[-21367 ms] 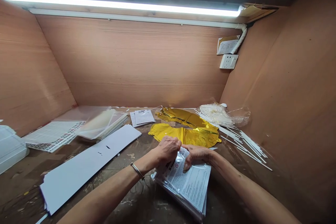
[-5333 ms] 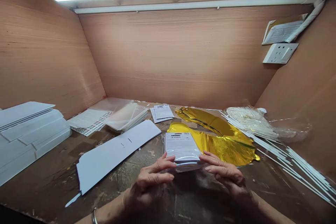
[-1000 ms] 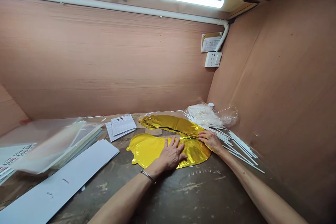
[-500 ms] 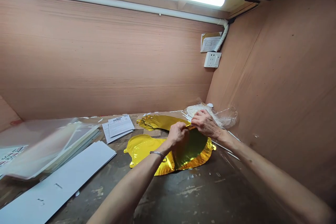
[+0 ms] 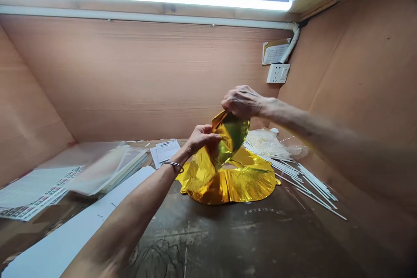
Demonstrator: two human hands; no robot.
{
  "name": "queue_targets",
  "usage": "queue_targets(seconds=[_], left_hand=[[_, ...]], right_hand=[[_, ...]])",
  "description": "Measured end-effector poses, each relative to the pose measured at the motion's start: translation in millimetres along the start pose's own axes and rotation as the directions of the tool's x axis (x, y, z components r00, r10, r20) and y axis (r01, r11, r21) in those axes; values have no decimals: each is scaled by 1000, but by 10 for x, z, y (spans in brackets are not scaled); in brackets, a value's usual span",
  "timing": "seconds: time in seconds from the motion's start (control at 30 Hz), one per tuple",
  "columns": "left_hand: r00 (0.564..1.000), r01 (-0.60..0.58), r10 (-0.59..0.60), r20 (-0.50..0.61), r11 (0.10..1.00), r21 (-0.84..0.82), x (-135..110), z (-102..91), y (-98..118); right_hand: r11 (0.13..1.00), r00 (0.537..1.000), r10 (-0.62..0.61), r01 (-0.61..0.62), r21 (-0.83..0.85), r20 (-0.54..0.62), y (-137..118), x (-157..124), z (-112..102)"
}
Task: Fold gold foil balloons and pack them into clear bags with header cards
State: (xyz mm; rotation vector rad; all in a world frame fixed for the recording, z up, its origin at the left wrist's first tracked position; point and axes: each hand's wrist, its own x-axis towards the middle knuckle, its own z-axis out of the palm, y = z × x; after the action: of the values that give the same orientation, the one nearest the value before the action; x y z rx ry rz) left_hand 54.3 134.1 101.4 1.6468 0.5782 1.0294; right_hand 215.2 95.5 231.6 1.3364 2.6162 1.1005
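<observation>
A flat gold foil balloon (image 5: 233,186) lies on the dark table, its near edge curved and its small tabs sticking out at the sides. One part of the foil is lifted off the table between my hands. My right hand (image 5: 243,100) is closed on the top of that raised part, well above the table. Lower and to the left, my left hand (image 5: 202,136) pinches the foil's edge between thumb and fingers. A bracelet (image 5: 173,165) circles my left wrist. The fingertips of my right hand are hidden behind its knuckles.
White sticks (image 5: 312,184) lie loose at the right, beside a clear plastic bag (image 5: 267,141) of more sticks. Printed papers (image 5: 166,151), clear plastic sleeves (image 5: 107,169) and long white card (image 5: 81,230) are on the left. Wooden walls stand behind and right; a socket (image 5: 278,73) is on the back wall.
My right hand has risen, pulling part of the foil up. My left hand has moved slightly up and left. The gold foil is spread differently, and more white sticks show at right.
</observation>
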Motion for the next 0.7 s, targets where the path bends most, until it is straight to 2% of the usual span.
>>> queue_targets(seconds=[0.1,0.2,0.3,0.37,0.43,0.5,0.57,0.6,0.63,0.7], left_hand=[[998,30,-26,-61,998,62,-115,-216,-33],[987,-27,64,-145,971,239,-168,-496,-55],[969,-4,131,-208,854,520,-241,-810,-3],[965,50,145,-219,718,694,-353,-975,28],[977,64,134,-167,560,826,-530,-1060,10],[988,53,112,-108,409,911,-755,-1050,-81],[981,120,105,-162,325,938,-990,-959,-238],[961,206,107,-255,337,919,-1098,-894,-331],[915,320,102,-390,405,857,-1193,-824,-428],[752,486,30,-658,649,586,-1333,-687,-613]], right_hand=[[999,997,16,-14,31,-78,9,205,-358],[999,993,42,-40,22,-107,38,248,-748],[997,987,44,-34,66,-153,56,41,-1006],[986,982,50,-19,168,-185,-12,-271,-1002],[968,981,69,-23,249,-179,-199,-703,-826],[952,977,78,-15,305,-196,-513,-1189,-505],[943,966,47,40,329,-253,-920,-1639,-114],[942,958,5,91,323,-286,-1139,-1824,80],[939,941,-24,138,316,-338,-1356,-1977,258],[932,930,-3,136,337,-368,-1749,-2180,538]])
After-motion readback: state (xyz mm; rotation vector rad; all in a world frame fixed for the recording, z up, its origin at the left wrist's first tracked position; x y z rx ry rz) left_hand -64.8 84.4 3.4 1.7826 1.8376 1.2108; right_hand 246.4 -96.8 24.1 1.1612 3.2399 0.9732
